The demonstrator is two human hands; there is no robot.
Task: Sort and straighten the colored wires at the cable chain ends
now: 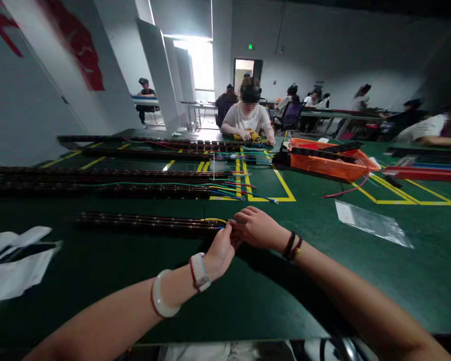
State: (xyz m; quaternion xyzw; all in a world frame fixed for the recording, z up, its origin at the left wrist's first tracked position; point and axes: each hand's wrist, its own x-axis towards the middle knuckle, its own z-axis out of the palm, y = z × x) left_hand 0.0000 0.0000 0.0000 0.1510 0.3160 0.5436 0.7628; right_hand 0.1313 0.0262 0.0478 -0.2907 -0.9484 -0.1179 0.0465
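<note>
In front of me a long dark strip (146, 222), apparently a bundle of ribbed cable channel, lies across the green table. From its right end a yellow wire (214, 219) and a bit of blue wire (220, 228) run to my fingers. My left hand (218, 253) is closed around these wires, thumb up. Pressed against it from the right is my right hand (261, 228), its fingers bent into a pinch. What lies between the right fingertips is hidden.
Beyond lie more dark strips (154, 190) with coloured wires (229, 190). An orange basket (323, 168) stands at the back right, a clear plastic bag (372, 223) nearer. White packaging (18, 265) lies at left. A co-worker (248, 118) sits opposite; others work behind.
</note>
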